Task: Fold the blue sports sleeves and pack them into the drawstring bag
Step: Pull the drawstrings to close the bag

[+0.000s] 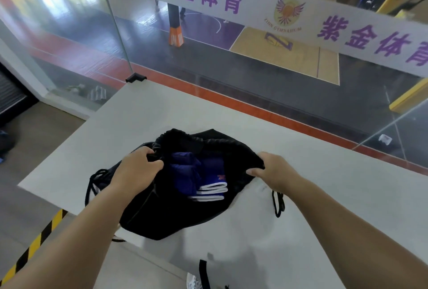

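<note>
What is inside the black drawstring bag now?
Folded blue sports sleeves with white cuffs lie in the drawstring bag, whose mouth the left hand and right hand hold open. Anything under them is covered.

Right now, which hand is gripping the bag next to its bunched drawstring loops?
The left hand. It pinches the black bag's rim right by the gathered cords; the right hand holds the opposite rim, its cord hanging below the wrist.

- I see a pale grey table [324, 196] filling the near right.
- Far behind it, a glass wall [69, 33] carries a white banner [254, 10].
- Yellow-black hazard tape [34, 244] crosses the near-left floor.
</note>
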A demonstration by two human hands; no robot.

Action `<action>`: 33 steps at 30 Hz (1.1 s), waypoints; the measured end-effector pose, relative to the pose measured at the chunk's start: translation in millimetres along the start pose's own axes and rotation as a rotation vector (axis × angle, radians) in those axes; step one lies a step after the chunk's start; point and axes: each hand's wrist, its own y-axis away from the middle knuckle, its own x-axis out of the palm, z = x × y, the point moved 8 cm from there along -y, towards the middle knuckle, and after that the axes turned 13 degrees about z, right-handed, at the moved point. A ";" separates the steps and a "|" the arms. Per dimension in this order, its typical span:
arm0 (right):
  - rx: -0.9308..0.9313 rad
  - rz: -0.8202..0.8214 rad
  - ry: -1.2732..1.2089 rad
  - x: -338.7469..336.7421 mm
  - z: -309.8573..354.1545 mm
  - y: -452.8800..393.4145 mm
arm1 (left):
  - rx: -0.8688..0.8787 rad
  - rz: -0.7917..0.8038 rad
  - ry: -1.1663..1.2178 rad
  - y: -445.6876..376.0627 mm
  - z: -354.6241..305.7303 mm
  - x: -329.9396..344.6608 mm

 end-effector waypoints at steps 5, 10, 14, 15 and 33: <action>-0.062 -0.226 0.041 -57.5 31.0 22.5 | 0.133 -0.048 0.038 12.8 -27.8 -24.8; -0.094 -0.464 -0.002 -116.2 56.5 54.0 | 0.295 -0.211 0.140 36.5 -69.5 -69.7; -0.153 -0.691 -0.052 -155.7 79.5 87.2 | 0.363 -0.327 0.113 51.0 -103.6 -104.2; -0.137 -0.672 -0.020 -160.2 82.5 87.7 | 0.370 -0.317 0.102 51.2 -110.5 -106.5; -0.295 -0.796 0.017 -233.1 127.2 173.3 | 0.700 -0.315 0.142 111.7 -203.7 -149.8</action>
